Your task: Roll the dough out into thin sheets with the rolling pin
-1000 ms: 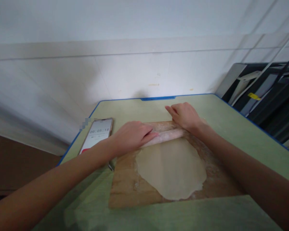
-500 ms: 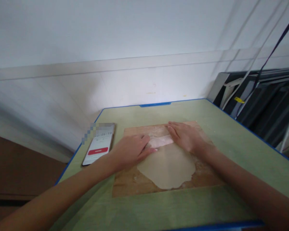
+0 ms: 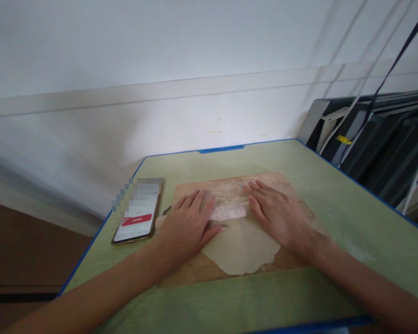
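A flour-dusted rolling pin (image 3: 229,212) lies crosswise over a thin, flat sheet of dough (image 3: 242,246). My left hand (image 3: 188,221) rests palm-down on the pin's left part, its fingers stretched over it and its thumb apart on the near side. On the right part lies my right hand (image 3: 273,206), fingers extended forward, thumb toward the middle. The pin's left end pokes out past my left hand; its right end is hidden. Beneath the dough is a floury wooden board (image 3: 184,273). A little dough shows beyond the pin.
A phone (image 3: 137,227) with a red button on its screen lies left of the board, close to my left hand. The green table (image 3: 216,164) has a blue edge and stands against a white wall. Dark panels (image 3: 386,134) and cables are at the right.
Both hands and the pin have come nearer over the dough. My left hand has shifted left and its fingers are straighter. The pin's left end now shows. The view has shifted slightly.
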`<state>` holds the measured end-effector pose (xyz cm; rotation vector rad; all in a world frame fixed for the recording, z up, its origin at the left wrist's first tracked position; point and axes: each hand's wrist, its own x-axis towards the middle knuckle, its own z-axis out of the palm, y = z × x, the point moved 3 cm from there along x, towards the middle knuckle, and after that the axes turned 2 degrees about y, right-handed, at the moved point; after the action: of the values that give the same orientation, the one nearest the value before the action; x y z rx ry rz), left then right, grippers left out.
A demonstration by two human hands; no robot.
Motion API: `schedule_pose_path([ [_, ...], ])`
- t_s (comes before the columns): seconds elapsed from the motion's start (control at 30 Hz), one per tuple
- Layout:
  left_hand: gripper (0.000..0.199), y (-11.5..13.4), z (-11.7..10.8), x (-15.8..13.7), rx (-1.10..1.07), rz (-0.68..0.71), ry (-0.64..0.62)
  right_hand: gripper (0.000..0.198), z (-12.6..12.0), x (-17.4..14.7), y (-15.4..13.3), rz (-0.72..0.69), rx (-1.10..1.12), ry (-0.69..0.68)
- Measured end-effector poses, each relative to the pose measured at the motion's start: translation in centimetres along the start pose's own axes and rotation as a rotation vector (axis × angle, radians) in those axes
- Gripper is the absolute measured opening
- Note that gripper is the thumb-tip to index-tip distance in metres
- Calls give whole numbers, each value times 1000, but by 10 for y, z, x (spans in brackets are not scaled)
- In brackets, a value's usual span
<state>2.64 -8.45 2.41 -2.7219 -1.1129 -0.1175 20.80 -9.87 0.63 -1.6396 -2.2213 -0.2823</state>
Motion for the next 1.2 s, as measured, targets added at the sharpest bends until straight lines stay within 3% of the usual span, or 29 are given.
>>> schedule_pose_path([
  [0.27,45,-25,8,29,-28,-17,6,45,5,30,9,86,25,-123],
  [0.57,41,-37,10,43,-80,-39,-18,41,19,51,20,3,-14,-203],
  [0.77,41,-45,12,50,-131,-85,35,39,20,57,23,-33,-46,-256],
  [1.0,36,-57,14,66,-130,-109,64,37,25,69,28,56,-78,-283],
  [1.2,45,-67,22,79,-142,-158,34,32,25,77,29,102,-86,-301],
])
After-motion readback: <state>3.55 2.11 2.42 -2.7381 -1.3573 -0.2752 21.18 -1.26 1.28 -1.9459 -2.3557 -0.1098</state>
